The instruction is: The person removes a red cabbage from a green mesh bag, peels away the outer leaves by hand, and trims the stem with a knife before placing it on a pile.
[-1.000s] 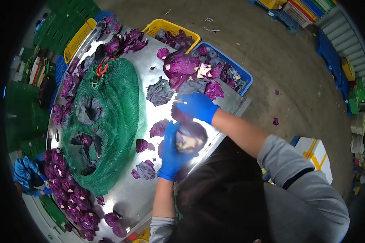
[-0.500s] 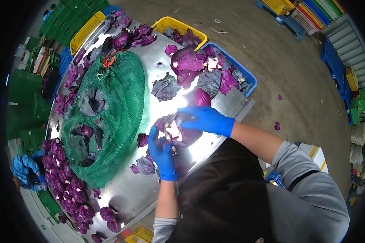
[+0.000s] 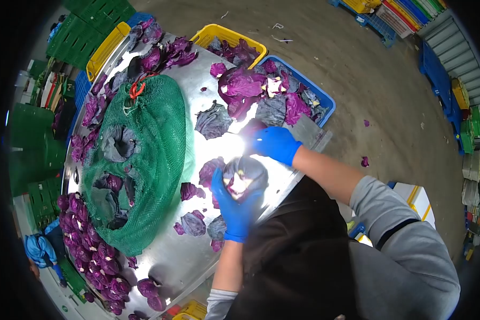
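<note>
A red cabbage [image 3: 253,170], its pale cut stem end facing up, rests in my left hand [image 3: 233,210], whose blue-gloved fingers curve round its near side. Just beyond it, apart from the cabbage, my right hand [image 3: 274,145] has its fingers curled beside a dark purple, blurred shape [image 3: 254,128]. Glare and blur hide what those fingers hold. Loose cabbage leaves [image 3: 193,224] lie by my left hand on the metal table [image 3: 170,261]. A greyish leaf [image 3: 213,120] and large purple leaves [image 3: 242,88] lie farther back.
A green mesh sack [image 3: 160,128] with cabbage inside covers the table's middle. Trimmed cabbages [image 3: 90,256] are heaped at the left edge. Yellow [image 3: 229,33] and blue [image 3: 329,104] crates of leaves stand at the far side. Another person in blue [image 3: 40,250] is at left.
My right hand has come off the cabbage and moved slightly up and away. My left hand has shifted right, now cupping the cabbage, whose stem end has turned toward me.
</note>
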Available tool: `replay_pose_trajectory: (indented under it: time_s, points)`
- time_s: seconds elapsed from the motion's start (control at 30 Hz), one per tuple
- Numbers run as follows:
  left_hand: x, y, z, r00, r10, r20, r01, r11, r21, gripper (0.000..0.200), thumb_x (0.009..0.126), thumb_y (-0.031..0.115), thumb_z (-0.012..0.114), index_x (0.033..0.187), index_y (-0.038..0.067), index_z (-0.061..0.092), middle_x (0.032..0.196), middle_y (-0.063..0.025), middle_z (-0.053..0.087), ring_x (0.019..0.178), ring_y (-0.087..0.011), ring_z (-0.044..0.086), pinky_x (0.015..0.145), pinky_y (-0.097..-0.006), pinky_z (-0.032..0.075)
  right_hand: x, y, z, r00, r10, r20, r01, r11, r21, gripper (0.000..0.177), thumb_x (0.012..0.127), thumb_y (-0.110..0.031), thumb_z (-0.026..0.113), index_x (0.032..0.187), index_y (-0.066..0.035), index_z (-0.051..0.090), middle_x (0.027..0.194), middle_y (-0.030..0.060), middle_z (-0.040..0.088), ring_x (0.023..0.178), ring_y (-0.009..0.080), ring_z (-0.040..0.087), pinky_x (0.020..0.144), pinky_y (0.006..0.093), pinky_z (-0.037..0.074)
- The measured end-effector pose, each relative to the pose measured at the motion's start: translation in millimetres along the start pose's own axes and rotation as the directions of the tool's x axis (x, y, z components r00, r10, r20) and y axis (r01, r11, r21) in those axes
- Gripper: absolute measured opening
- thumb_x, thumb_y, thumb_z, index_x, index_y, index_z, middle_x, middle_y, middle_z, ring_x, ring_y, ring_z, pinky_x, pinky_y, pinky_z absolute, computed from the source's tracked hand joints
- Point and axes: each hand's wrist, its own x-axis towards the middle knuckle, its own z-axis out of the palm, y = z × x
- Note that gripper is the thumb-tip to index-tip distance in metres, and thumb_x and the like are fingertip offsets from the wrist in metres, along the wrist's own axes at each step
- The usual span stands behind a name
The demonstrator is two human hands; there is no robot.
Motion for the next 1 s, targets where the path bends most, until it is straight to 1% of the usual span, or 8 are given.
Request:
replay_pose_trajectory:
  time_s: [0.13, 0.2, 0.37, 0.7, 0.77, 0.93, 0.97, 1.0]
  points:
    - [-5.5, 0.8, -11.7, 0.988, -0.15, -0.037, 0.143, 0.978, -0.154, 0.099, 0.063, 0.023, 0.082, 0.14, -0.004, 0.024, 0.138, -0.0176, 0.032, 0.129, -0.0293, 0.034, 0.108, -0.0394, 0.028, 1.6, 20.5, 39.1, 0.783, -0.426, -0.452, 0.46, 0.887, -0.04, 0.041, 0.088, -0.048, 0.052, 0.107, -0.014, 0.062, 0.092, 0.0101, 0.065, 0.078, 0.0278, 0.065, 0.067, 0.037, 0.053]
    - [-2.2, 4.0, -12.2, 0.99, -0.133, -0.048, 0.126, 0.984, -0.127, 0.096, 0.063, 0.017, 0.08, 0.139, -0.004, 0.025, 0.137, -0.0169, 0.034, 0.128, -0.027, 0.035, 0.107, -0.0381, 0.029, -21.8, -22.6, 42.0, 0.905, -0.224, -0.362, 0.311, 0.929, 0.202, 0.046, 0.09, -0.048, 0.05, 0.12, -0.013, 0.053, 0.105, 0.0137, 0.063, 0.09, 0.0291, 0.064, 0.075, 0.0388, 0.052]
    - [-1.5, 12.2, -2.1, 0.999, -0.035, -0.016, 0.035, 0.999, 0.035, 0.097, 0.059, 0.012, 0.082, 0.138, -0.001, 0.028, 0.136, -0.0143, 0.036, 0.125, -0.027, 0.037, 0.106, -0.0362, 0.029, -1.0, 1.2, 29.2, 0.9, -0.318, -0.297, 0.238, 0.931, -0.276, 0.039, 0.089, -0.046, 0.05, 0.105, -0.012, 0.061, 0.083, 0.0122, 0.066, 0.076, 0.0305, 0.065, 0.069, 0.0397, 0.052]
    - [1.7, 25.2, -2.0, 0.988, -0.153, -0.015, 0.154, 0.987, 0.044, 0.099, 0.058, 0.01, 0.083, 0.138, -0.002, 0.027, 0.129, -0.0141, 0.04, 0.116, -0.0254, 0.043, 0.1, -0.0349, 0.036, -11.1, -4.3, 71.4, 0.758, -0.479, -0.443, 0.644, 0.657, 0.392, 0.035, 0.085, -0.039, 0.054, 0.111, -0.017, 0.062, 0.106, 0.0134, 0.062, 0.081, 0.0259, 0.065, 0.065, 0.0338, 0.054]
    - [-2.2, 18.7, -0.9, 0.996, -0.081, -0.021, 0.083, 0.989, 0.122, 0.098, 0.059, 0.01, 0.083, 0.138, -0.001, 0.027, 0.129, -0.0137, 0.04, 0.116, -0.0249, 0.044, 0.1, -0.0347, 0.037, -9.5, -7.1, 28.8, 0.918, -0.324, -0.228, 0.179, 0.853, -0.491, 0.027, 0.083, -0.036, 0.057, 0.1, -0.016, 0.066, 0.095, 0.0093, 0.066, 0.078, 0.0229, 0.066, 0.062, 0.0294, 0.053]
    - [-10.8, 2.7, -3.6, 0.999, -0.015, -0.047, 0.022, 0.989, 0.146, 0.095, 0.061, 0.011, 0.083, 0.138, -0.001, 0.028, 0.127, -0.0119, 0.041, 0.113, -0.023, 0.046, 0.095, -0.033, 0.042, -28.4, -11.3, 26.3, 0.941, -0.219, -0.257, 0.236, 0.971, 0.035, 0.041, 0.087, -0.047, 0.053, 0.11, -0.013, 0.059, 0.092, 0.0124, 0.065, 0.078, 0.0304, 0.065, 0.068, 0.0388, 0.052]
    - [-6.3, -4.8, 0.4, 0.994, -0.106, -0.012, 0.106, 0.994, 0.024, 0.095, 0.061, 0.011, 0.083, 0.137, -0.001, 0.028, 0.125, -0.0114, 0.041, 0.113, -0.023, 0.046, 0.095, -0.0327, 0.042, -33.0, -9.0, 49.1, 0.734, -0.528, -0.427, 0.459, 0.849, -0.259, 0.054, 0.086, -0.05, 0.053, 0.127, -0.014, 0.047, 0.102, 0.014, 0.063, 0.08, 0.0321, 0.064, 0.071, 0.0392, 0.052]
    - [0.2, -8.2, 4.2, 0.981, -0.189, 0.031, 0.191, 0.977, -0.097, 0.094, 0.061, 0.011, 0.083, 0.137, -0.001, 0.028, 0.124, -0.011, 0.041, 0.113, -0.023, 0.047, 0.095, -0.0323, 0.043, -41.2, -25.2, 49.5, 0.84, -0.359, -0.406, 0.461, 0.868, 0.185, 0.063, 0.085, -0.053, 0.053, 0.134, -0.015, 0.039, 0.108, 0.0151, 0.061, 0.082, 0.0318, 0.065, 0.07, 0.0396, 0.053]
